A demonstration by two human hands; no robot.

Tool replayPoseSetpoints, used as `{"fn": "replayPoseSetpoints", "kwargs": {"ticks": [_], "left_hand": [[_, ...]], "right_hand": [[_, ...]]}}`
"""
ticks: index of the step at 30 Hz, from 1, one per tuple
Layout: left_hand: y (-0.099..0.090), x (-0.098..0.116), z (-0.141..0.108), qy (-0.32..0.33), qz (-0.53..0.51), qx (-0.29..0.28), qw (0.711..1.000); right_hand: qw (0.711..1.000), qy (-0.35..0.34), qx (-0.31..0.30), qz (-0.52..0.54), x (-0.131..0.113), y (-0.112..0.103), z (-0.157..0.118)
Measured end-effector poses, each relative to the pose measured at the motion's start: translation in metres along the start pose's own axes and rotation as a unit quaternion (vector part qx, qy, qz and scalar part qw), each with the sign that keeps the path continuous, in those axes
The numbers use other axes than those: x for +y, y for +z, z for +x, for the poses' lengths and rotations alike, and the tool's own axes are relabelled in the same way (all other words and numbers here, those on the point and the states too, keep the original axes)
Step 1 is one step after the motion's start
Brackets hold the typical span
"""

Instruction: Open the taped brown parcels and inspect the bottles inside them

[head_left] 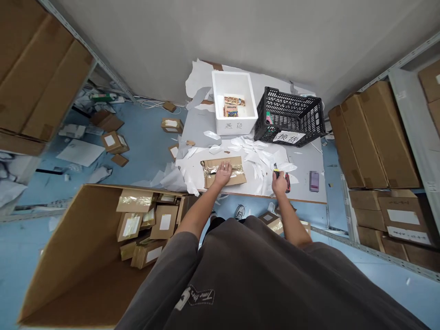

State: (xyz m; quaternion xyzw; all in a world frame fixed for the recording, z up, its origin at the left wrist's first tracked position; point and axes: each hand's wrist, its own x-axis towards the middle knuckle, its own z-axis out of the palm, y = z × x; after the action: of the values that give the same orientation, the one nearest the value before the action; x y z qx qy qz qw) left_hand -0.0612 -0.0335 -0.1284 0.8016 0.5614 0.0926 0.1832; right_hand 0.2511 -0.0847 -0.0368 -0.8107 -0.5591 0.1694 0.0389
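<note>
A small cardboard box [208, 171] with shiny clear tape lies on the white table [309, 158], a dark slit showing along its top. On its right part rests my left hand [224, 173], laid flat with the fingers stretched forward. My right hand [279, 183] is wrapped round a yellow and black utility knife [276, 173] at the table's front, apart from the box, its tip pointing away from me. Directly beside that hand is a red and black object [288, 182], partly hidden, whose kind I cannot make out. Torn white paper scraps [256, 158] lie between the two hands.
Behind the box stand a white foam box [235, 126] holding small packages and a black plastic crate [292, 114]. A phone-like object [314, 181] lies at the table's right. A large open carton [68, 256] with several parcels is at my left; shelves with cartons [374, 133] flank the table.
</note>
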Motion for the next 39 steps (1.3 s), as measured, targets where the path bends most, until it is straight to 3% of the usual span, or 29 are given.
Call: {"fn": "replayPoseSetpoints", "kwargs": {"ticks": [2, 4, 10, 16, 24, 32, 39], "left_hand": [[0.001, 0.000, -0.002, 0.002, -0.012, 0.015, 1.000], [0.002, 0.000, -0.005, 0.003, -0.028, 0.039, 0.999], [-0.010, 0.000, -0.003, 0.049, -0.045, 0.065, 0.996], [-0.019, -0.004, 0.020, 0.016, -0.033, 0.022, 0.999], [-0.010, -0.001, 0.016, 0.003, -0.042, 0.023, 0.999], [-0.009, -0.002, 0.016, 0.006, -0.028, 0.018, 0.999], [-0.007, -0.003, 0.016, 0.005, -0.026, 0.017, 1.000]], "right_hand": [[1.000, 0.022, 0.017, 0.002, 0.025, -0.015, 0.005], [0.999, 0.021, 0.014, 0.021, 0.032, -0.016, 0.003], [0.976, -0.049, -0.073, 0.201, -0.011, 0.029, -0.012], [0.977, -0.121, -0.141, 0.106, -0.041, 0.035, -0.010], [0.966, -0.193, -0.166, -0.041, -0.074, 0.025, 0.008], [0.936, -0.274, -0.170, -0.139, -0.073, 0.014, 0.023], [0.936, -0.276, -0.167, -0.143, -0.081, 0.013, 0.033]]}}
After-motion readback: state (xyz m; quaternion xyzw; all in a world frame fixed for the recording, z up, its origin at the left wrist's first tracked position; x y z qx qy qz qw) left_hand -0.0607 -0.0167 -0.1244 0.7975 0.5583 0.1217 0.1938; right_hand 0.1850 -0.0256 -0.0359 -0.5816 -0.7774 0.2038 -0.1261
